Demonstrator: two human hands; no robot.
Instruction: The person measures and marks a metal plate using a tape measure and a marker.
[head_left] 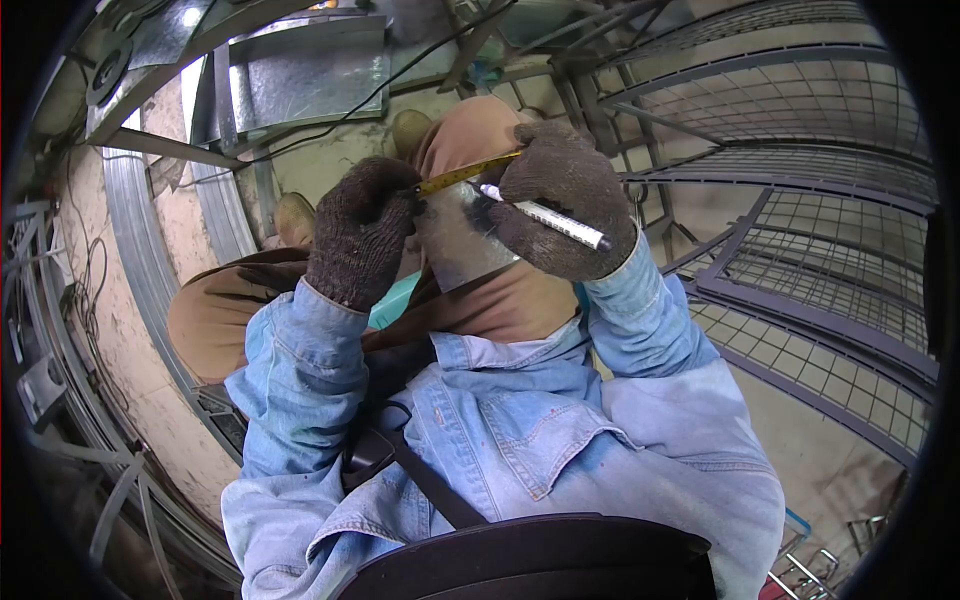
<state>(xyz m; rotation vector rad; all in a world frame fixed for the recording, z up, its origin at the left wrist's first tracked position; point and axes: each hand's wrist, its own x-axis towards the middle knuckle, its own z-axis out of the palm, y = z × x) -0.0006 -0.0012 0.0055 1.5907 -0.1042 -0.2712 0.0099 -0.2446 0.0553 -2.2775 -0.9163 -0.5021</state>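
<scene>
A yellow measuring tape blade [463,174] is stretched between my two hands, both in dark knitted gloves. My left hand [362,232] is closed around one end of the tape. In my right hand [565,200] a white marker [553,218] lies across the palm, its dark end pointing down to the right. The fingers of that hand also meet the tape's other end; the exact grip there is hidden. Below the tape, a shiny sheet metal piece [465,245] rests on my lap, partly covered by my right hand.
Dark wire-mesh racks [840,220] stand close on my right. Long metal channels [150,240] lie on the floor to the left. Ahead are a large metal sheet [310,80] and a black cable [400,75]. A teal object [395,302] shows beside my leg.
</scene>
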